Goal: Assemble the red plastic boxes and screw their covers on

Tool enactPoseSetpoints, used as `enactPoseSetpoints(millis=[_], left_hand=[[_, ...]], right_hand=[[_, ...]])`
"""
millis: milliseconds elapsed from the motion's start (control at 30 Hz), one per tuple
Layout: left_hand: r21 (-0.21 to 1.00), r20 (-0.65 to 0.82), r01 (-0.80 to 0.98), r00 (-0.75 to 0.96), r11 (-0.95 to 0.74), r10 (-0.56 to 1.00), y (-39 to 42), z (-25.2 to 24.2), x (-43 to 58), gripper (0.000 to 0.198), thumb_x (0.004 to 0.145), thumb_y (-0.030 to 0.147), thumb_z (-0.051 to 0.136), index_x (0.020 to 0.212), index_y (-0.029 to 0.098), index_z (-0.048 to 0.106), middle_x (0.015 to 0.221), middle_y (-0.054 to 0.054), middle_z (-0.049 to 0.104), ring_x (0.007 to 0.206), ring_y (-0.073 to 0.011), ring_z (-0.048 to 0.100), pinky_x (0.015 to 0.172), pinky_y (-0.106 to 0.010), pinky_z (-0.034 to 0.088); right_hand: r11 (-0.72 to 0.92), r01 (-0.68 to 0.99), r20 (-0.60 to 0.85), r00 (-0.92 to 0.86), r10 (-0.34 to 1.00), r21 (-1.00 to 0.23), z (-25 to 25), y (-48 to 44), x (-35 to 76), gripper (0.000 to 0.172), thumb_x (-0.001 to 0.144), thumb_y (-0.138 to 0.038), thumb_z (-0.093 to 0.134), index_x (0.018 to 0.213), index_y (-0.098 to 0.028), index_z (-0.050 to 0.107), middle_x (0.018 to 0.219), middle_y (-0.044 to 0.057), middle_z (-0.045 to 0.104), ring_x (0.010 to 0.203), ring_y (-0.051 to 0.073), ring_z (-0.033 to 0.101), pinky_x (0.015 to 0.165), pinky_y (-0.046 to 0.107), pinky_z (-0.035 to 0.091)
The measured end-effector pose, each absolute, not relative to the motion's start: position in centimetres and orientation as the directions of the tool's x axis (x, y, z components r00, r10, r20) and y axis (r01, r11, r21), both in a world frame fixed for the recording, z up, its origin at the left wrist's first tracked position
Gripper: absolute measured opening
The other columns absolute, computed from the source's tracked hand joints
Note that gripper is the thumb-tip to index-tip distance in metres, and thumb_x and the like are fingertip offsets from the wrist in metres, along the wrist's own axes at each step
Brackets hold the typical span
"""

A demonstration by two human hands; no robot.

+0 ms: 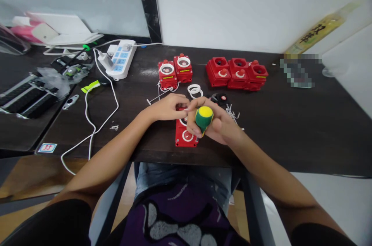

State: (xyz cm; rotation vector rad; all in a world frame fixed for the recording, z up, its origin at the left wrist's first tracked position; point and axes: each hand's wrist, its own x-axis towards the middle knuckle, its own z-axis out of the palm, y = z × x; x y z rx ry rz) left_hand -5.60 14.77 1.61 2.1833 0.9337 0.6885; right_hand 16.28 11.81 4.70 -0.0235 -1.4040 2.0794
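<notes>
Head camera looks down on a screwdriver [204,118] with a green handle and a yellow butt, gripped upright in the right hand [216,124]. Its fingers [193,122] wrap closely round the handle and hide the shaft and tip. Just below, a red push-button box [186,138] lies flat near the front edge of the worktop [293,129], with a white ring around a round window on its face. The left hand [167,107] sits over the far end of the box, its fingers [180,102] curled down onto it, with their tips almost meeting the right hand.

Beyond the hands lie two white rings [195,91], a small black part with a red centre [221,99] and a tuft of white cable ties [232,114]. Farther back stand a pair of red boxes [175,71] and a row of three red boxes [236,73], all with white rings. To the left on the worktop are a white power strip [120,60] with a plug in it, a looping white cable [95,122], a small metal plate [70,102] and a neon yellow tag [90,86].
</notes>
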Motion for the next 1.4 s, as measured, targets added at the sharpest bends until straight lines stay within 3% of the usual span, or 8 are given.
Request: enactPoseSetpoints(millis=[133,267,467,667,833,1100,1200,1400], left_hand=[[0.737,0.21,0.419,0.605,-0.531,0.768,14.8,1.6,-5.5,0.019,0.086,0.027,0.065,0.071,0.017,0.06,0.077,0.0,0.057,0.068,-0.0125,0.052,0.064,-0.026,0.04],[0.728,0.203,0.435,0.602,-0.53,0.772,14.8,1.5,-5.6,0.016,0.087,0.029,0.065,0.078,0.016,0.066,0.079,-0.001,0.06,0.07,-0.0132,0.053,0.066,-0.027,0.042],[0.735,0.199,0.417,0.62,-0.534,0.759,14.8,1.6,-5.7,0.015,0.087,0.029,0.064,0.085,0.016,0.07,0.082,-0.002,0.061,0.072,-0.0141,0.055,0.068,-0.028,0.043],[0.752,0.201,0.417,0.594,-0.511,0.779,14.7,1.8,-5.5,0.016,0.084,0.026,0.066,0.072,0.017,0.062,0.076,0.001,0.056,0.066,-0.0111,0.051,0.064,-0.026,0.041],[0.739,0.195,0.434,0.594,-0.516,0.78,14.6,1.9,-5.4,0.021,0.088,0.03,0.063,0.071,0.017,0.06,0.075,0.001,0.055,0.066,-0.0121,0.051,0.064,-0.027,0.041],[0.743,0.198,0.415,0.614,-0.525,0.764,14.8,1.5,-5.6,0.017,0.087,0.032,0.063,0.08,0.016,0.067,0.081,-0.002,0.061,0.07,-0.0137,0.054,0.065,-0.027,0.042],[0.735,0.205,0.429,0.597,-0.525,0.775,14.8,1.4,-5.6,0.015,0.086,0.029,0.064,0.078,0.017,0.066,0.078,-0.001,0.058,0.068,-0.0129,0.052,0.064,-0.027,0.042],[0.745,0.192,0.418,0.611,-0.519,0.768,14.8,1.7,-5.8,0.014,0.084,0.03,0.067,0.08,0.017,0.068,0.078,0.0,0.058,0.068,-0.0131,0.052,0.065,-0.027,0.042]], right_hand=[[-0.221,-0.494,0.319,-0.782,0.535,-0.841,4.3,12.2,16.2,0.036,0.087,-0.035,0.085,0.111,-0.024,0.06,0.086,-0.004,0.061,0.066,0.009,0.051,0.062,0.024,0.043],[-0.08,-0.446,0.345,-0.783,0.518,-0.891,4.6,12.5,16.5,0.04,0.072,-0.036,0.096,0.102,-0.02,0.075,0.096,0.001,0.066,0.082,0.013,0.061,0.075,0.028,0.049],[-0.05,-0.382,0.309,-0.812,0.496,-0.923,4.9,12.7,16.9,0.062,0.067,-0.037,0.098,0.123,-0.021,0.075,0.085,0.001,0.074,0.077,0.015,0.068,0.073,0.029,0.055],[-0.219,-0.388,0.253,-0.847,0.468,-0.895,5.2,12.2,16.8,0.041,0.087,-0.039,0.084,0.118,-0.018,0.066,0.086,0.004,0.076,0.076,0.015,0.072,0.079,0.033,0.059],[-0.234,-0.44,0.27,-0.809,0.522,-0.867,5.1,11.8,16.2,0.031,0.1,-0.045,0.066,0.113,-0.017,0.069,0.085,0.003,0.07,0.073,0.012,0.064,0.066,0.025,0.052],[-0.088,-0.348,0.235,-0.777,0.584,-0.933,4.7,12.5,16.1,0.032,0.069,-0.017,0.095,0.093,-0.018,0.073,0.082,-0.003,0.069,0.073,0.01,0.064,0.067,0.023,0.053],[-0.132,-0.334,0.198,-0.785,0.586,-0.933,5.0,12.8,16.5,0.046,0.064,-0.018,0.098,0.1,-0.019,0.07,0.085,-0.002,0.074,0.076,0.013,0.069,0.068,0.024,0.056],[-0.186,-0.287,0.177,-0.873,0.455,-0.94,4.5,12.8,16.7,0.029,0.093,-0.04,0.077,0.106,-0.016,0.067,0.083,0.005,0.077,0.075,0.014,0.071,0.069,0.025,0.056]])
